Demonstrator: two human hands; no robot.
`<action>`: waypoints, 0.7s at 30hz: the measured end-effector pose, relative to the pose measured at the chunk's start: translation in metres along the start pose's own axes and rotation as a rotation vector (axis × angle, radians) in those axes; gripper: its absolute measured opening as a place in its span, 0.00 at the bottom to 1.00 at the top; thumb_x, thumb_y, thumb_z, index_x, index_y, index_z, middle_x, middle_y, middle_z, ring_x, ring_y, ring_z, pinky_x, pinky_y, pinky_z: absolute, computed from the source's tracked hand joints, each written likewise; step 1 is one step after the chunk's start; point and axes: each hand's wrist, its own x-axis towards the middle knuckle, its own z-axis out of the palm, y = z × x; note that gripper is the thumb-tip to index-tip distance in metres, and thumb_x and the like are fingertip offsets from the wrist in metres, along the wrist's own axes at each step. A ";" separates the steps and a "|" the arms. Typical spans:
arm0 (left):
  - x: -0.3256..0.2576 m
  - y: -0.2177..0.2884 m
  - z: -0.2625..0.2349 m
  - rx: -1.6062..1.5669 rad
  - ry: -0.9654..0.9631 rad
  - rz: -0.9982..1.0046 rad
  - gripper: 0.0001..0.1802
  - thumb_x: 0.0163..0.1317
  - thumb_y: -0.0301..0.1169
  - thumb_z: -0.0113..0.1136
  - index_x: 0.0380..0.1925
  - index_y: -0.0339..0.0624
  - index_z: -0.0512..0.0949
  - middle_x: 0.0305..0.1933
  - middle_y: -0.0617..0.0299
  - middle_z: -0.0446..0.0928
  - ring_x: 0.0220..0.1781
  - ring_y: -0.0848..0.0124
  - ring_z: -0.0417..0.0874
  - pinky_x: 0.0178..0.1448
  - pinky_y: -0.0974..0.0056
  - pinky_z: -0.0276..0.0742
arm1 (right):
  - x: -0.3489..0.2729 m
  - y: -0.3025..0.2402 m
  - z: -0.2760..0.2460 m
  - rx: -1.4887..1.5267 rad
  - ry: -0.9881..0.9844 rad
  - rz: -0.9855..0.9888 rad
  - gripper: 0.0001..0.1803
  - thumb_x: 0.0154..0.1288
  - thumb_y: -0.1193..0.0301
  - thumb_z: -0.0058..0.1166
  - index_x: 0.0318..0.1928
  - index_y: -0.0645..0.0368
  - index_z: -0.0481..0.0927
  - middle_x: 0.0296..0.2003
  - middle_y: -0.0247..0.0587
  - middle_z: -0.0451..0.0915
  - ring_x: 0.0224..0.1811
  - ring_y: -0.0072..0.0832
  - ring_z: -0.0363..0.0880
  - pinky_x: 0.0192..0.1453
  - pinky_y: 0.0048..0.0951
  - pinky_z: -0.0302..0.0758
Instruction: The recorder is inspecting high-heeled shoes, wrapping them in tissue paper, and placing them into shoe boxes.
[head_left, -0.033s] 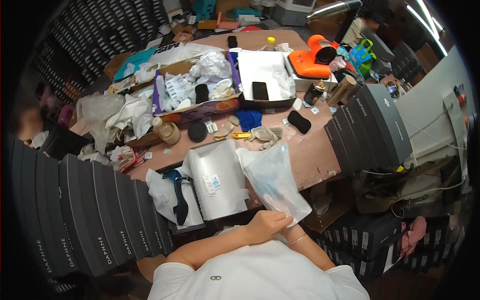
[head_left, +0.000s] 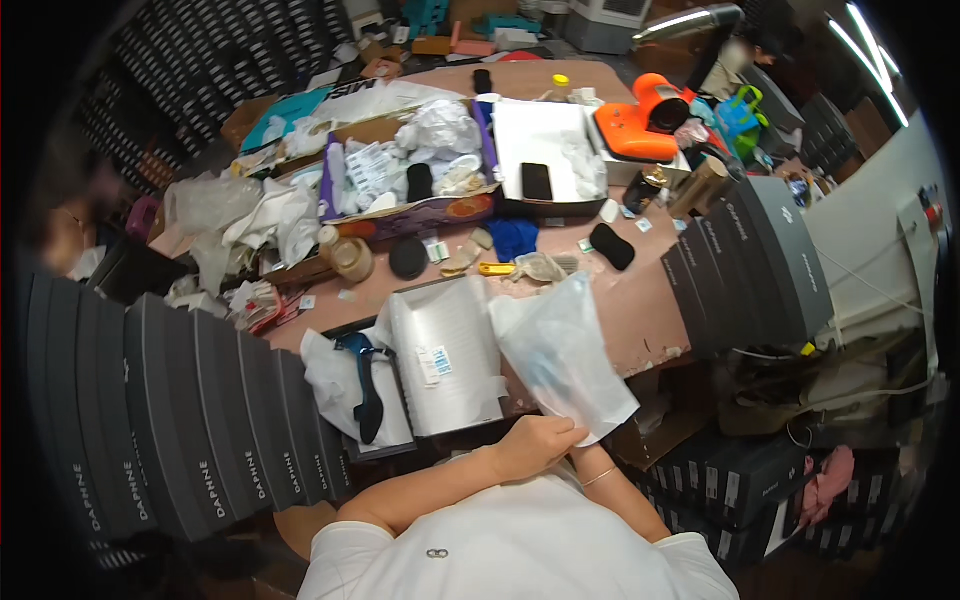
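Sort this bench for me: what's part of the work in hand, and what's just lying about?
In hand:
left hand
clear plastic bag
right hand, hidden behind the left
white shoe box lid

Lying about:
orange tape gun
black phone
blue cloth
stacked black boxes

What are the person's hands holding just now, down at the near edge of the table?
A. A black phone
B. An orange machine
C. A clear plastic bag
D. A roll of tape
C: both hands meet at the lower corner of the clear plastic bag, the left hand gripping it over the right hand, beside the open white box.
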 end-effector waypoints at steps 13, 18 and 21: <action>-0.226 -0.154 -0.083 0.130 0.521 -1.498 0.31 0.54 0.41 0.66 0.50 0.26 0.72 0.40 0.37 0.79 0.46 0.46 0.81 0.52 0.53 0.75 | 0.085 -0.071 0.032 -0.860 -0.324 -0.383 0.24 0.57 0.73 0.60 0.54 0.68 0.71 0.49 0.59 0.76 0.54 0.53 0.73 0.56 0.42 0.72; -0.196 -0.047 -0.112 -0.074 0.631 -1.038 0.21 0.54 0.38 0.66 0.42 0.32 0.77 0.35 0.42 0.80 0.40 0.48 0.82 0.44 0.54 0.75 | 0.077 -0.091 0.097 0.204 -0.618 0.239 0.43 0.61 0.62 0.63 0.71 0.60 0.54 0.63 0.59 0.64 0.63 0.42 0.68 0.63 0.39 0.71; -0.187 -0.026 -0.105 0.134 0.100 -0.703 0.23 0.54 0.37 0.66 0.50 0.42 0.77 0.42 0.51 0.79 0.51 0.55 0.77 0.67 0.51 0.60 | 0.075 -0.081 0.114 0.580 -0.912 0.629 0.47 0.59 0.55 0.63 0.70 0.61 0.53 0.62 0.61 0.65 0.61 0.46 0.71 0.62 0.41 0.72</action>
